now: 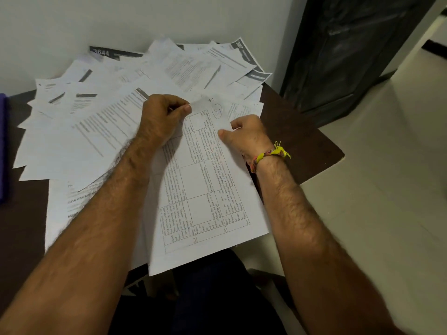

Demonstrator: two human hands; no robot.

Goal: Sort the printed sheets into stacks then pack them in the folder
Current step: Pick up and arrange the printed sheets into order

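Sorting barely begun: my left hand (160, 117) and right hand (246, 134) pinch one table-printed sheet (205, 184) near the table's (302, 141) front edge; loose sheets (121, 93) remain unstacked.

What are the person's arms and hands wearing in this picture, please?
Both forearms are bare, with no sleeves in view. The left hand wears nothing. The right hand has a braided thread band at the wrist, mostly yellow with some pinkish strands, its knotted loose ends sticking out. No watch, rings or gloves show.
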